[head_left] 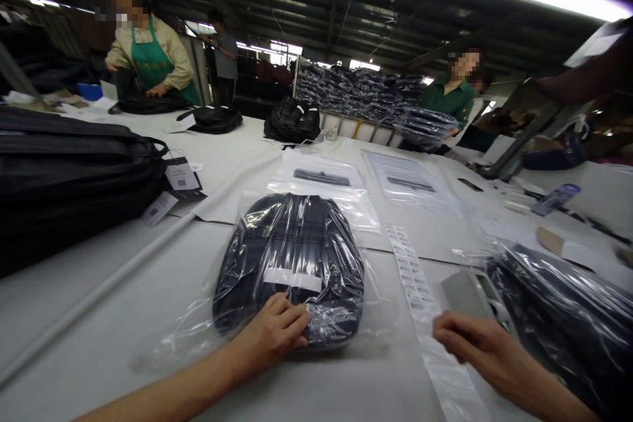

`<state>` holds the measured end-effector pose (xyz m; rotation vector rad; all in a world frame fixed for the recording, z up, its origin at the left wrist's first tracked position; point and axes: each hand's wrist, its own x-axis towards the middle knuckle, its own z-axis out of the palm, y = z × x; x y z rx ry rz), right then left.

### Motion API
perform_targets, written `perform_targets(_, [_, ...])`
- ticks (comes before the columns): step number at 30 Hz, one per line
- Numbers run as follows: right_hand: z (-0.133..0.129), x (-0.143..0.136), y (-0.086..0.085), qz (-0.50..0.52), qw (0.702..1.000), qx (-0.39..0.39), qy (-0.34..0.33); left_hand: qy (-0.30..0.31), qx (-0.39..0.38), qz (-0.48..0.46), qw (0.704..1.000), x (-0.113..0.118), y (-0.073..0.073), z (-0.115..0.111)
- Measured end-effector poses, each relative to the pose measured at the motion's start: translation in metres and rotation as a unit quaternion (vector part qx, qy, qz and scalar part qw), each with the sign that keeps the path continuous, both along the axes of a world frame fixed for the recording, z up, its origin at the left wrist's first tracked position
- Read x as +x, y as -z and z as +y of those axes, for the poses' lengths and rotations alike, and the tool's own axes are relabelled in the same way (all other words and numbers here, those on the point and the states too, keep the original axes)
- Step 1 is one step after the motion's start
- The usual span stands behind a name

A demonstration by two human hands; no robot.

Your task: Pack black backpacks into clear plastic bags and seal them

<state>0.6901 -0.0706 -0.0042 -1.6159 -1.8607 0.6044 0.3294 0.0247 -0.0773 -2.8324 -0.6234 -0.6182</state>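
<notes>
A dark backpack (pixel 297 237) lies flat in a clear plastic bag (pixel 190 326) in front of me, with a white strip across it. My left hand (pixel 277 326) rests on the lower part of the bag, its bent fingers closed on the plastic. To the right, my right hand (pixel 475 346) hovers by a long strip of printed labels (pixel 413 283), its fingers curled in; whatever they may hold is hidden. Just beyond that hand sits a grey label dispenser or box-like object (pixel 465 293), its kind unclear.
At the right lie more plastic-wrapped dark bags (pixel 558 303). A large black backpack (pixel 74 171) with paper tags (pixel 180 175) fills the left. Flat plastic bags (pixel 321 178) lie ahead. Across the table, a person in a green apron (pixel 153 59) handles a black bag; another person (pixel 448 102) carries wrapped bags.
</notes>
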Motion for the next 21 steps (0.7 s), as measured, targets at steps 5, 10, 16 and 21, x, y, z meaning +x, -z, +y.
perform_targets(5, [0.089,-0.106,-0.057,-0.059,0.919,-0.041,-0.387,0.000,-0.007,0.000,1.000,-0.001,0.002,0.001])
perform_targets(10, [0.140,-0.138,-0.034,-0.182,0.848,-0.041,-0.496,-0.008,-0.004,-0.019,1.000,-0.001,0.003,0.001])
perform_targets(16, [0.160,-0.161,-0.008,-0.324,0.812,-0.021,-0.486,-0.004,-0.025,-0.022,0.999,-0.001,0.002,0.001])
perform_targets(21, [0.165,-0.164,0.014,-0.361,0.819,0.036,-0.444,-0.008,-0.037,-0.024,0.999,-0.001,0.002,0.001])
